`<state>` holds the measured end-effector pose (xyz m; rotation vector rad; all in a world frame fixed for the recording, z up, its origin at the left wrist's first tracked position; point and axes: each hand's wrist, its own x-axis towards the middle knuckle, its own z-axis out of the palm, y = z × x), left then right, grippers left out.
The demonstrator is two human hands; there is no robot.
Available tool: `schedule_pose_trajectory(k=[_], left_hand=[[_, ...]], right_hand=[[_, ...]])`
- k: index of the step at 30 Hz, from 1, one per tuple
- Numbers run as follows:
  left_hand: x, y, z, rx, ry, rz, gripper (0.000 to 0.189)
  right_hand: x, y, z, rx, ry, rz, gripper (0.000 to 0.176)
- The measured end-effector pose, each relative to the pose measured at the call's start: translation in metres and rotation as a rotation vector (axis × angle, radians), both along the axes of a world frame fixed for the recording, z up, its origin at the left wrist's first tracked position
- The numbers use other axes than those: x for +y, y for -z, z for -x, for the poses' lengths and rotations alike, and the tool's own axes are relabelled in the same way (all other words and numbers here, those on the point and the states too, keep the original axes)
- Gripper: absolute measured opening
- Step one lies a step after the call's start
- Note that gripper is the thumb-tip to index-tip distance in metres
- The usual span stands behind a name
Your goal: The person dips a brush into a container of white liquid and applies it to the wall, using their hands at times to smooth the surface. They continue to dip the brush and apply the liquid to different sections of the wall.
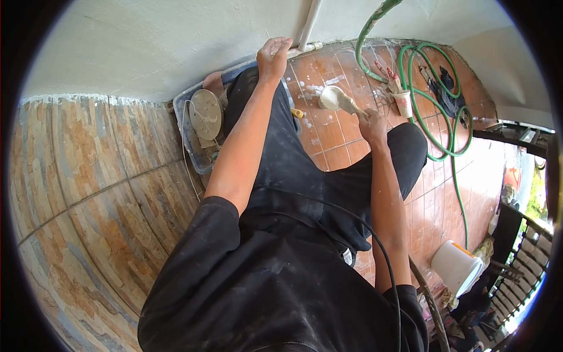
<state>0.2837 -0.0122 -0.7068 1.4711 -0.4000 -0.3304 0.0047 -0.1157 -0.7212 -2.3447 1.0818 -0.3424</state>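
My right hand (373,126) is closed around the handle of a paintbrush (350,105), whose bristle end is over a small round tub of whitish paint (330,98) on the floor. Whether the bristles touch the paint cannot be told. Beyond my knee, close to the wall and a white pipe (309,23), my left hand (274,56) has its fingers curled in, with nothing visible in them. Beside my leg, a yellow handle (297,112) sticks out on the tiles.
A blue tray (186,138) holding a round beige disc (206,114) lies left of my legs. A white cup with brushes (402,104), a coiled green hose (431,149) and a white bucket (451,264) are at right. White spots dot the tiled floor (331,132).
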Motion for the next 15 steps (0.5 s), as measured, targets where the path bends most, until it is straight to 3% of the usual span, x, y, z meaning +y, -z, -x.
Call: schedule_pose_trajectory(k=[4,7,13,15], left_hand=[[-0.001,0.001,-0.001,-0.018,-0.015,0.006,0.022],[0.000,0.000,0.000,0.004,-0.018,-0.029,0.023],[0.000,0.002,0.000,0.005,-0.012,-0.007,0.023],[0.000,0.001,-0.001,-0.001,-0.015,-0.017,0.023]], right_hand=[[0.000,0.000,-0.004,-0.050,0.060,-0.020,0.022],[-0.003,0.002,0.000,0.064,0.026,-0.012,0.022],[0.000,-0.003,-0.003,-0.110,0.082,0.001,0.023],[-0.004,0.003,0.000,0.093,-0.017,-0.017,0.024]])
